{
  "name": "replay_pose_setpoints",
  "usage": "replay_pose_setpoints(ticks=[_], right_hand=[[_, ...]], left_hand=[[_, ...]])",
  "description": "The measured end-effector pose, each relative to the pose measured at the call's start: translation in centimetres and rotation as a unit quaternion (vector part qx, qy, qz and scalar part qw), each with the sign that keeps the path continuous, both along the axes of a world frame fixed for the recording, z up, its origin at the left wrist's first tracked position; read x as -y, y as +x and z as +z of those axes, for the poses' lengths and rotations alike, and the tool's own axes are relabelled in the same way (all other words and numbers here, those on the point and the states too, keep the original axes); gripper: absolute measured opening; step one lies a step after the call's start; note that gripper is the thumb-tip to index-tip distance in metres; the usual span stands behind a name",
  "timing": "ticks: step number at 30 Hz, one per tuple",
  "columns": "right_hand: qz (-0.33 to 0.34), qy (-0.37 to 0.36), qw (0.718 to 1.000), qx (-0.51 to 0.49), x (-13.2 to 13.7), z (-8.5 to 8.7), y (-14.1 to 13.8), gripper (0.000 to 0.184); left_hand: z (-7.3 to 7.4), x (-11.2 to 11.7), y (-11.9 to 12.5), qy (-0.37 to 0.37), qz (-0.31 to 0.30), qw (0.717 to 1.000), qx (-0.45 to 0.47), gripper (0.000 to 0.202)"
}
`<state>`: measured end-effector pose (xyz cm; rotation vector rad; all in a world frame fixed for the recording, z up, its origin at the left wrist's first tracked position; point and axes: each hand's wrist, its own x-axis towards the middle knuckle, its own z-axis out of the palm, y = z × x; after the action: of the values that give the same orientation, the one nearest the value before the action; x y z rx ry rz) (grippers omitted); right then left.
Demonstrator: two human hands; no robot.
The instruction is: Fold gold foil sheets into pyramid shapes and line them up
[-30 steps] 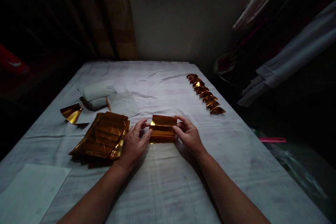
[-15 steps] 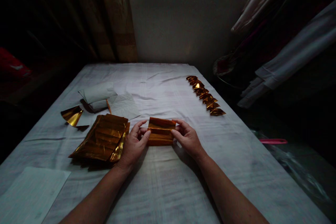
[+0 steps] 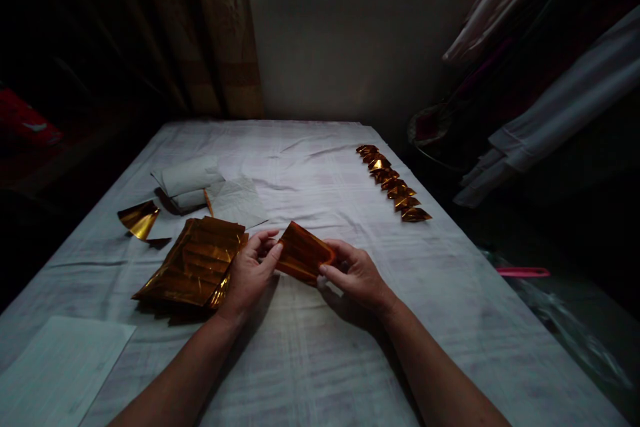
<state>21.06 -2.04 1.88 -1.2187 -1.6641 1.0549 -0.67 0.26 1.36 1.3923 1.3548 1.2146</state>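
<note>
Between my two hands is a sheet of gold foil paper (image 3: 303, 252), tilted down to the right, its right end curving over. My left hand (image 3: 254, 273) pinches the sheet's left edge between thumb and fingers. At the other end, my right hand (image 3: 357, 277) grips it the same way, thumb in front. Just left of my left hand lies a fanned stack of gold foil sheets (image 3: 193, 267), partly covered by that hand. A row of folded gold foil pieces (image 3: 393, 187) runs along the table's right side.
A pale cloth covers the table (image 3: 320, 360). Crumpled pale paper (image 3: 193, 177) and a curled gold scrap (image 3: 140, 219) lie beyond the stack. One flat white sheet (image 3: 60, 360) rests at the front left. Clothes (image 3: 560, 113) hang at the right, above a pink-handled object (image 3: 523, 272).
The foil sheet has turned from level to slanting down rightward, and its right end now bends over. Both hands keep hold, with my right hand slightly lower.
</note>
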Motion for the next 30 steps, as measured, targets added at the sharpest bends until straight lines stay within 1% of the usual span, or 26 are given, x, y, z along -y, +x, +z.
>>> replay_pose_setpoints(ticks=[2, 4, 5, 6, 9, 12, 15, 17, 19, 20, 23, 25, 27, 28, 29, 30], right_hand=[[-0.009, 0.038, 0.999, 0.033, 0.0, 0.1, 0.2, 0.042], [-0.044, 0.125, 0.988, 0.08, 0.1, 0.7, 0.3, 0.051], [-0.065, 0.18, 0.976, 0.103, 0.2, 1.2, 0.3, 0.056], [-0.085, 0.232, 0.961, 0.126, 0.3, 1.7, 0.3, 0.057], [-0.116, 0.349, 0.908, 0.201, 1.0, 3.4, -0.3, 0.051], [-0.111, 0.403, 0.866, 0.274, 1.6, 4.3, -1.5, 0.041], [-0.132, 0.435, 0.837, 0.306, 2.0, 4.5, -2.7, 0.027], [-0.147, 0.446, 0.827, 0.308, 2.2, 4.8, -3.2, 0.015], [-0.146, 0.438, 0.831, 0.31, 2.2, 5.4, -3.5, 0.007], [-0.136, 0.427, 0.838, 0.311, 2.3, 5.9, -3.6, 0.008], [-0.087, 0.372, 0.874, 0.302, 2.1, 7.0, -3.7, 0.011], [-0.08, 0.301, 0.913, 0.264, 1.6, 7.3, -3.5, 0.012], [-0.114, 0.199, 0.956, 0.182, 0.7, 7.0, -3.1, 0.012], [-0.141, 0.142, 0.972, 0.126, 0.2, 6.6, -2.9, 0.013], [-0.162, 0.088, 0.981, 0.064, -0.4, 6.1, -2.6, 0.016], [-0.172, 0.044, 0.984, 0.006, -1.0, 5.5, -2.3, 0.019]], left_hand=[[0.7, 0.3, -0.1, 0.049, 0.023, 0.997, -0.053, 0.037], [1.6, 0.6, -0.3, 0.12, 0.04, 0.983, -0.129, 0.037], [2.0, 0.8, -0.4, 0.166, 0.044, 0.97, -0.174, 0.035], [2.5, 1.0, -0.5, 0.219, 0.041, 0.95, -0.22, 0.034], [3.6, 1.4, -0.7, 0.337, 0.012, 0.89, -0.305, 0.037], [4.3, 1.7, -0.6, 0.392, -0.011, 0.851, -0.349, 0.044], [4.6, 1.9, -0.4, 0.428, -0.027, 0.83, -0.356, 0.05], [4.5, 2.1, -0.3, 0.444, -0.04, 0.824, -0.351, 0.053], [4.3, 2.2, -0.2, 0.448, -0.052, 0.821, -0.349, 0.056], [4.3, 2.2, -0.2, 0.447, -0.056, 0.822, -0.348, 0.057], [4.5, 2.1, -0.2, 0.44, -0.052, 0.831, -0.336, 0.06], [4.9, 2.0, -0.2, 0.436, -0.023, 0.836, -0.333, 0.061], [5.2, 2.1, -0.1, 0.431, 0.015, 0.835, -0.342, 0.058], [5.3, 2.2, 0.0, 0.429, 0.027, 0.833, -0.347, 0.054], [5.2, 2.3, 0.1, 0.427, 0.028, 0.833, -0.351, 0.049], [5.0, 2.5, 0.2, 0.422, 0.021, 0.834, -0.354, 0.044]])
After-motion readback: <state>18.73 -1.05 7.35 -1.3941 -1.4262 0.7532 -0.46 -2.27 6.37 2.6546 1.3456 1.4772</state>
